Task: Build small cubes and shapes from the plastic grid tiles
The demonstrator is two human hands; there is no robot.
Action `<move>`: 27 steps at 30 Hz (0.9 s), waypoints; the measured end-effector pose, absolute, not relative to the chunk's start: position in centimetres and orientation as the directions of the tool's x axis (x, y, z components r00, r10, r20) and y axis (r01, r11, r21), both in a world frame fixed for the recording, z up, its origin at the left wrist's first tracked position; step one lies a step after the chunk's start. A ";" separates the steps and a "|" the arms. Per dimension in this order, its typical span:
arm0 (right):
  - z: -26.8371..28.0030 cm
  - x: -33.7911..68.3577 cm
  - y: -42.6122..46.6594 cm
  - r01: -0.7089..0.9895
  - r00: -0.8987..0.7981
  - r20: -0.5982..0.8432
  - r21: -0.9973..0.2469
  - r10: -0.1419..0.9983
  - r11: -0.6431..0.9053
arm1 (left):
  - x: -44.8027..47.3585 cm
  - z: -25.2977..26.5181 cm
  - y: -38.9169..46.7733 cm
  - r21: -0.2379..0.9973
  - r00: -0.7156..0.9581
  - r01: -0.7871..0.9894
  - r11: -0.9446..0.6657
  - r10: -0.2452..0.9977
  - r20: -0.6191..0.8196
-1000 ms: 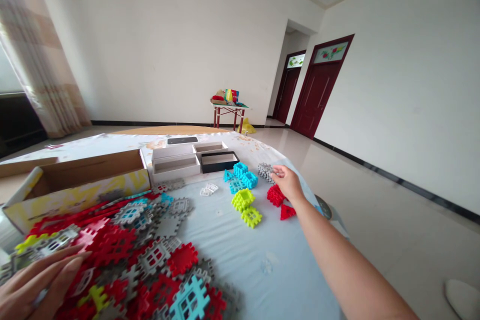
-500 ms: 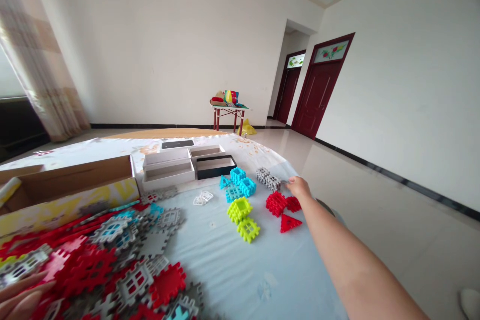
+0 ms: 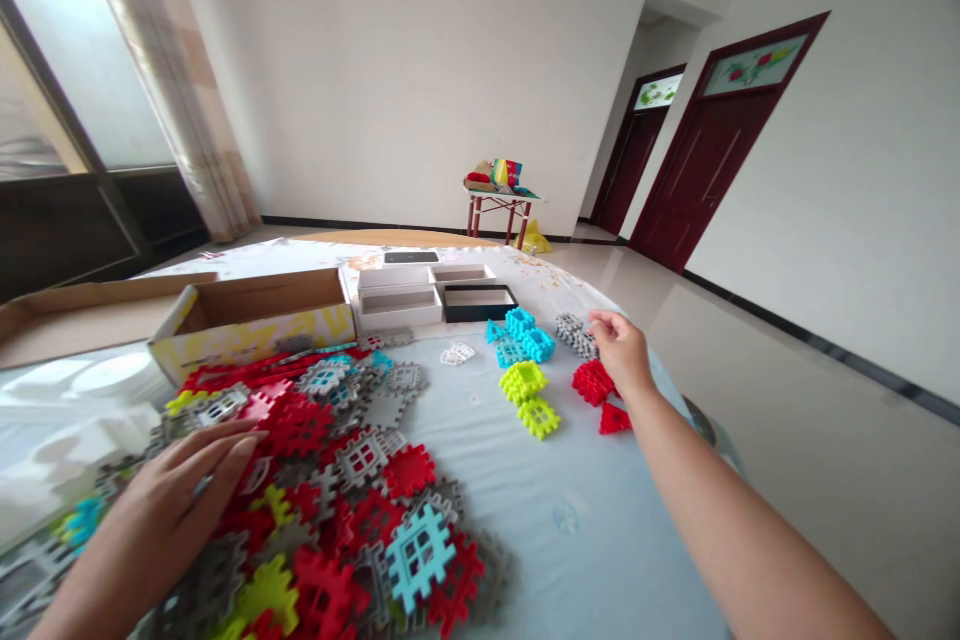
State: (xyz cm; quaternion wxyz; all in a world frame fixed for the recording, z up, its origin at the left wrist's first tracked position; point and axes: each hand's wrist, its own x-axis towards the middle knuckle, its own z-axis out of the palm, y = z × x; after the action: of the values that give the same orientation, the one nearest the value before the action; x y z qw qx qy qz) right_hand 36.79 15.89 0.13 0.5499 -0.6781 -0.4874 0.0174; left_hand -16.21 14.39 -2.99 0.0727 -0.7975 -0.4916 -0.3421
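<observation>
My left hand [image 3: 184,480] lies over a mixed pile of plastic building pieces, its fingers stretched out next to a red piece [image 3: 296,420]. Notched edges and window-like cutouts mark many of them, such as a light blue piece [image 3: 420,555]. At the table's right side my right hand [image 3: 621,350] has its fingers curled together beside a stack of grey pieces [image 3: 576,335]; whatever is in them is hidden. Nearby are red pieces [image 3: 592,382], a red triangle [image 3: 614,418], yellow-green pieces [image 3: 525,380] and blue pieces [image 3: 532,345], sorted by colour.
Behind the pile stands an open cardboard box [image 3: 262,320]. Small white boxes [image 3: 401,305] and a black-edged box [image 3: 480,302] sit at the back, with a phone-like slab [image 3: 410,258] beyond. Small white pieces [image 3: 457,353] lie mid-table. White containers [image 3: 120,375] are at left.
The view has swung left and down, showing more of the pile and my left hand. My right hand stays by the grey stack, its fingers now more curled.
</observation>
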 end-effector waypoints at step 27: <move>-1.8 13.6 12.2 0.482 -0.619 0.333 -0.554 0.711 0.679 | -15.2 -1.5 12.9 0.319 0.262 0.821 -0.474 0.809 0.526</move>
State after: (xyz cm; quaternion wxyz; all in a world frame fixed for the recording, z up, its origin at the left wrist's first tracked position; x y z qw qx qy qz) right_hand 13.57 12.22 -1.75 0.2722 -0.3411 -0.8748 0.2105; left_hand -15.23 12.89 -1.51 0.0094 -0.7944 -0.5129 -0.3252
